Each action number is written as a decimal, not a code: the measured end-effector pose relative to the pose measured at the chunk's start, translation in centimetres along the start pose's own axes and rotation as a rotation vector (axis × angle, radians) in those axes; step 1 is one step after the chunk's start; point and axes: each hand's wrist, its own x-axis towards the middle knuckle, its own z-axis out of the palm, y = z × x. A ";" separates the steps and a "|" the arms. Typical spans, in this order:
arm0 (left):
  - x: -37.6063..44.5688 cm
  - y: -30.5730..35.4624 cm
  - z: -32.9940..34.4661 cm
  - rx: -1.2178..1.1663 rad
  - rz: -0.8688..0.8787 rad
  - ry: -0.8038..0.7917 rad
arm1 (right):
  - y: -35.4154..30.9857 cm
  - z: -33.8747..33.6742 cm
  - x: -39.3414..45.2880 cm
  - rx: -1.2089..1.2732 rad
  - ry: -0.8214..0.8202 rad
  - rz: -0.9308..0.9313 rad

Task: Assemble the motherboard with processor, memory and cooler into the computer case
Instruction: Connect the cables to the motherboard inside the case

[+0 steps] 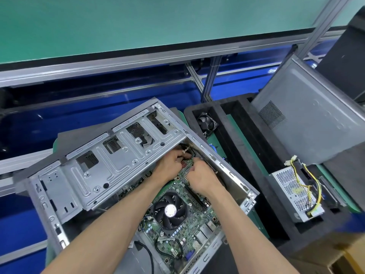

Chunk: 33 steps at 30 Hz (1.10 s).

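Both hands, left (171, 162) and right (199, 176), pinch cables inside one case (65, 186) on blue bench (23, 218); right of them, one fan (207, 123).

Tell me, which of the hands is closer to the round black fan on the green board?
Right. The right hand sits just above the fan, near the board's middle. The left hand is farther up, by the case wall.

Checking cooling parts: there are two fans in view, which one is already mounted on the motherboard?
The larger fan with the shiny hub, inside the case; the small fan lies loose in the foam tray.
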 end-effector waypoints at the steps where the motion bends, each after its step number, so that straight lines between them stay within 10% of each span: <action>1: 0.0 0.0 0.0 -0.005 0.001 -0.002 | 0.0 0.0 0.0 0.008 -0.006 -0.003; 33: -0.7 0.7 0.0 0.074 0.027 -0.038 | 0.2 0.1 0.5 0.076 -0.051 -0.007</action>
